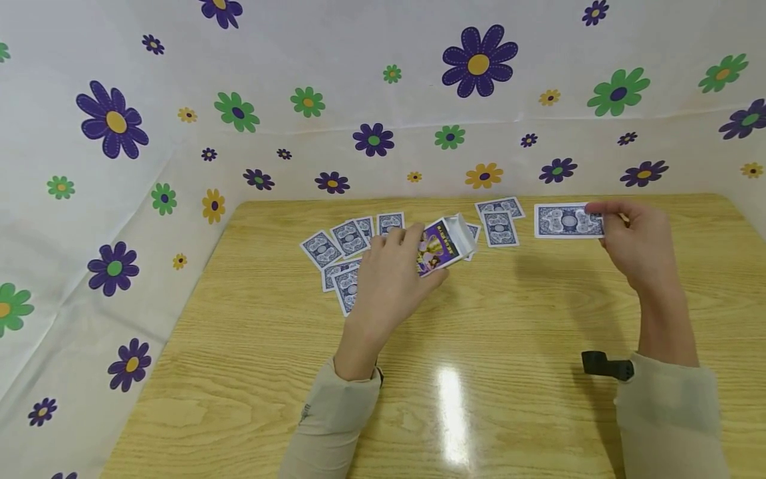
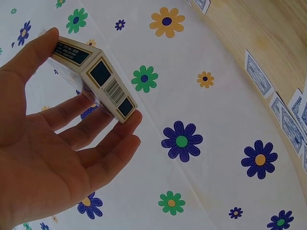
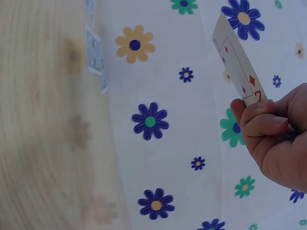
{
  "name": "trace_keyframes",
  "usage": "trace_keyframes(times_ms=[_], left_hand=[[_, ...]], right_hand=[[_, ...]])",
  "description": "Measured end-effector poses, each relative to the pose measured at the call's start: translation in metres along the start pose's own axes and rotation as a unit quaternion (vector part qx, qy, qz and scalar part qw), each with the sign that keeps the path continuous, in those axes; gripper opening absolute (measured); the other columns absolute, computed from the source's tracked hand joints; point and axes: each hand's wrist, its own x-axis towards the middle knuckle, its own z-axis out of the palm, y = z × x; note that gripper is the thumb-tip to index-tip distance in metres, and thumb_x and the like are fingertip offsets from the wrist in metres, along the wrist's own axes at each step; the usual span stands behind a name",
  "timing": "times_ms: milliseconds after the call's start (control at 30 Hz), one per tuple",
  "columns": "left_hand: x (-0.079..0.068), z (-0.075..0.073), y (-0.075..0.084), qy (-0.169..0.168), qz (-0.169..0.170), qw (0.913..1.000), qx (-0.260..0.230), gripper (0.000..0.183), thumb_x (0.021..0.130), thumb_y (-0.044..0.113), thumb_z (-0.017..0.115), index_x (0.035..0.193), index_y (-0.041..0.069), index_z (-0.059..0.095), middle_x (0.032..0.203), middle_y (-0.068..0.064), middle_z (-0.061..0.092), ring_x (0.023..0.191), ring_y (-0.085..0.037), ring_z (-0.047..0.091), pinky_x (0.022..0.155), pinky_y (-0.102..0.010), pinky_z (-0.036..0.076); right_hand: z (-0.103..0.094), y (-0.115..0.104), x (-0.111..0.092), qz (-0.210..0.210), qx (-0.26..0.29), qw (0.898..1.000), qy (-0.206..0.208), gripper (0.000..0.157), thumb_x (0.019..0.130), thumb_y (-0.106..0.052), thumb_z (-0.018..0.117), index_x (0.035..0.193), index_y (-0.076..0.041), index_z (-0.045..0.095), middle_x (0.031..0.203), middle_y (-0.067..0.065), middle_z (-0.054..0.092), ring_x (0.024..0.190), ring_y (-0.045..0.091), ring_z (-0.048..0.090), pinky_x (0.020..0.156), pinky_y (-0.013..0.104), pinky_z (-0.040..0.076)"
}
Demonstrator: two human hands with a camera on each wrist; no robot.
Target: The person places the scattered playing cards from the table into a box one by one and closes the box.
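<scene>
In the head view my left hand (image 1: 385,276) grips a card box (image 1: 439,245) with a purple front, its pale flap end pointing right. The left wrist view shows the thumb and fingers on opposite edges of that white-edged box (image 2: 98,74), barcode visible. My right hand (image 1: 643,243) pinches one playing card (image 1: 565,221) by its right end, above the far part of the table. The card's blue patterned back faces the head camera. From the right wrist, the card's other face (image 3: 237,62) shows red diamonds.
Several face-down cards (image 1: 321,249) lie partly overlapping left of the box, some covered by my left hand. Further cards (image 1: 499,228) lie between the box and the held card. The wooden table (image 1: 509,399) meets a flower-patterned cloth (image 1: 335,60) at its back and left.
</scene>
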Motion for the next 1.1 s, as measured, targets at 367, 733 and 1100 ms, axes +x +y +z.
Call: trace_keyframes(times_ms=[367,733,1100], left_hand=[[0.0,0.0,0.001,-0.006,-0.002,1.0,0.005,0.074,0.085,0.048,0.076,0.144,0.012,0.05,0.129,-0.014,0.061,0.109,-0.033,0.058,0.088,-0.044,0.052],[0.0,-0.001,0.003,-0.019,0.011,0.9998,0.005,0.073,0.085,0.047,0.076,0.143,0.013,0.05,0.129,-0.013,0.061,0.11,-0.033,0.057,0.089,-0.044,0.051],[0.0,0.001,0.005,-0.051,0.028,0.9983,-0.001,0.073,0.084,0.047,0.077,0.143,0.015,0.049,0.128,-0.01,0.06,0.105,-0.03,0.055,0.089,-0.042,0.048]], right_hand=[[-0.003,-0.025,-0.018,-0.046,0.043,0.997,-0.042,0.045,0.099,-0.003,0.041,0.143,-0.005,0.051,0.135,0.018,0.047,0.077,0.017,0.053,0.054,0.019,0.039],[0.0,-0.037,-0.029,-0.158,0.094,0.982,-0.049,0.044,0.093,0.006,0.048,0.135,-0.004,0.058,0.132,0.008,0.055,0.074,0.011,0.057,0.044,0.024,0.029],[0.0,-0.043,-0.037,-0.191,0.142,0.96,-0.145,0.044,0.092,0.01,0.049,0.134,-0.002,0.058,0.122,0.001,0.063,0.077,0.014,0.06,0.043,0.031,0.025]])
